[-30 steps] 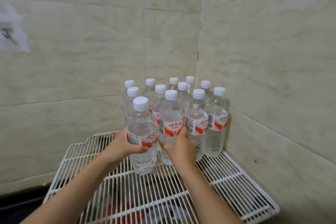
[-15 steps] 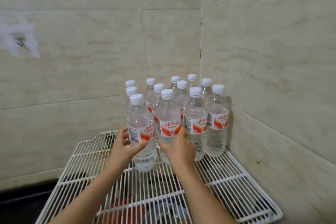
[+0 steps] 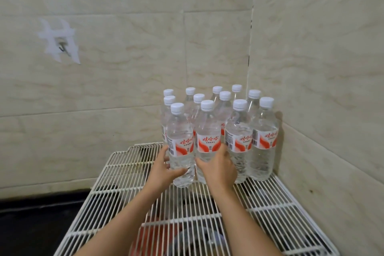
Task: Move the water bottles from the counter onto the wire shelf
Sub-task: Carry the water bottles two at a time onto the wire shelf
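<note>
Several clear water bottles with white caps and red-and-white labels stand upright in a cluster at the far right corner of a white wire shelf (image 3: 116, 174). My left hand (image 3: 164, 170) wraps around the lower body of the front-left bottle (image 3: 180, 145), which stands on the wires. My right hand (image 3: 218, 169) grips the lower part of the bottle beside it (image 3: 208, 131), whose base is hidden behind the hand. Two more front-row bottles (image 3: 239, 137) (image 3: 263, 137) stand to the right, touching each other.
Beige tiled walls meet in a corner right behind the bottles. A taped hook (image 3: 60, 43) sits on the left wall. A dark floor strip (image 3: 37, 214) lies left of the shelf. Red and dark objects (image 3: 158, 239) show through the wires below.
Both hands pushed the two front bottles back against the cluster and set the left one down on the wires. My view rose slightly and the hands slid lower on the bottles.
</note>
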Motion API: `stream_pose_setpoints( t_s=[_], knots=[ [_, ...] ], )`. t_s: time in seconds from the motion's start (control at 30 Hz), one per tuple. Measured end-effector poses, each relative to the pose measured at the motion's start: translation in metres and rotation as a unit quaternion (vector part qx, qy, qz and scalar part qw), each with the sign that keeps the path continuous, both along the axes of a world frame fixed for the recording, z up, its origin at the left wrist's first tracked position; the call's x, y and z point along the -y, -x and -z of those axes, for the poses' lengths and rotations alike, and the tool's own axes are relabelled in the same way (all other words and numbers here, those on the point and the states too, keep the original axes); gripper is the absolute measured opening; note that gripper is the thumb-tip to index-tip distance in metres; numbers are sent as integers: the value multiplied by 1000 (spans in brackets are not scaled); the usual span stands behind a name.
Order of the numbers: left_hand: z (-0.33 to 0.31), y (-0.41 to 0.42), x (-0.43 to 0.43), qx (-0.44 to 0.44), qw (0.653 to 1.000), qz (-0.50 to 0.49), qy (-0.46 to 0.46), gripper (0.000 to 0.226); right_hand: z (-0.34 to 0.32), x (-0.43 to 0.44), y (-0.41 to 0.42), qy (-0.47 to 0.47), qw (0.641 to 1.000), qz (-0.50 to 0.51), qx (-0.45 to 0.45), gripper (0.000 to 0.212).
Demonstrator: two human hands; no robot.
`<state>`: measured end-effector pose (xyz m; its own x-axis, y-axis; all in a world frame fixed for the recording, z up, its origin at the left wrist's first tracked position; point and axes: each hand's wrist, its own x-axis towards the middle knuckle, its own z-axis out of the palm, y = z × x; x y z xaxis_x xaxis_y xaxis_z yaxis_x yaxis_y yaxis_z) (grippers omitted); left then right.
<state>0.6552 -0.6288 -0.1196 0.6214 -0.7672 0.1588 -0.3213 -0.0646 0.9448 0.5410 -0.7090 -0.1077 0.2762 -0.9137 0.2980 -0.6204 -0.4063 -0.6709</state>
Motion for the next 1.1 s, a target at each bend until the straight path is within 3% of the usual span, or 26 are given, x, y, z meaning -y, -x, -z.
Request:
stream_pose_setpoints(
  t_s=[0.13, 0.27, 0.4, 0.57, 0.63, 0.73, 0.9, 1.0, 1.1],
  knots=[
    [3, -2, -5, -2, 1000, -1, -19, 89, 3, -2, 0, -1, 1000, -17, -2, 85],
    [-4, 5, -13, 31, 996, -13, -78, 84, 0, -13, -2, 16, 999, -18, 43, 92],
    [-15, 14, -59, 156, 977, -32, -140, 70, 2, -22, -10, 212, 971, 27, 104, 70],
    [-7, 1, -163, 181, 956, -201, -110, 39, 9, -46, -26, 379, 902, -130, 159, 48],
    [0, -5, -200, 173, 935, -286, -117, 33, 13, -62, -35, 382, 887, -230, 118, 48],
    [14, -6, -248, 164, 901, -381, -128, 32, 22, -82, -41, 357, 864, -353, -24, 54],
    [46, 5, -315, 131, 877, -438, -149, 31, 27, -100, -38, 266, 796, -496, -220, 63],
    [61, 8, -348, 98, 872, -449, -167, 30, 25, -122, -45, 265, 763, -521, -276, 64],
    [64, 6, -380, 94, 871, -456, -157, 28, 17, -163, -57, 253, 768, -530, -254, 82]
  ],
)
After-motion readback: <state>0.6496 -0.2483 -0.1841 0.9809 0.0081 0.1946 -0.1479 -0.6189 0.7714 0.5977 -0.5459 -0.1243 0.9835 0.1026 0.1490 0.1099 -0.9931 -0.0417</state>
